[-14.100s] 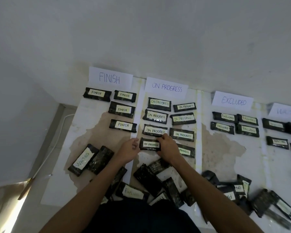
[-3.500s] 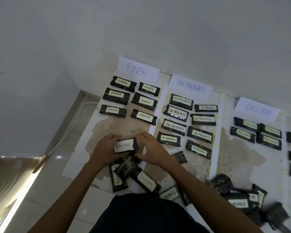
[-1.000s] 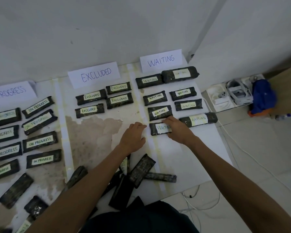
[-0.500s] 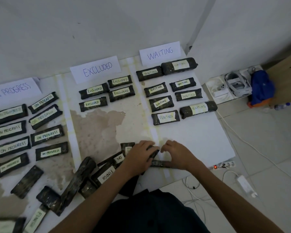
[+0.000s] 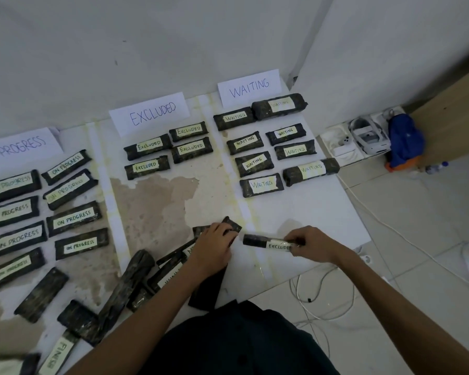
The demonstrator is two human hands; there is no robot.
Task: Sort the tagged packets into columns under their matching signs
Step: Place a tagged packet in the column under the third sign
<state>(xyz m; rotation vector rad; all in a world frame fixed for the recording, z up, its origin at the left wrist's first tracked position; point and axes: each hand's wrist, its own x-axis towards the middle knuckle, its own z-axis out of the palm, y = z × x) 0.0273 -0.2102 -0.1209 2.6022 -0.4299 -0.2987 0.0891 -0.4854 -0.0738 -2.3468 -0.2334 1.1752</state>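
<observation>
Head view. The right hand (image 5: 313, 243), right of frame centre, pinches one end of a dark packet tagged EXCLUDED (image 5: 266, 242) between the thumb and curled fingers. The packet is level, with its long axis running left to right. It is over the white sheet (image 5: 309, 212), at the lower end of the area beneath the WAITING sign (image 5: 249, 87). Its free end points toward the left hand and stands just apart from it.

The left hand (image 5: 214, 249), at frame centre, lies palm-down on the unsorted pile (image 5: 136, 280). Its fingers are bent over a dark packet (image 5: 232, 224) at the upper edge of the pile. Whether they grip it cannot be determined.

Sign positions along the wall:
- EXCLUDED sign (image 5: 152, 113), upper centre. Four sorted EXCLUDED packets (image 5: 146, 146) lie below it, two side by side in each of two rows.
- The WAITING sign, upper right of centre. Eight WAITING packets (image 5: 251, 163) lie below it in two columns.
- ON PROGRESS sign (image 5: 22, 146), left edge, partly cut off. ON PROGRESS packets (image 5: 72, 217) lie below it in two columns.

The pile extends from frame centre to the lower left. Its packets overlap and most tags are hidden. One FINISH packet (image 5: 57, 355) lies at the bottom left.

A blue object (image 5: 405, 139) stands at the right edge beside white devices (image 5: 363, 136). White cables (image 5: 322, 293) lie on the tiled floor at lower right.
</observation>
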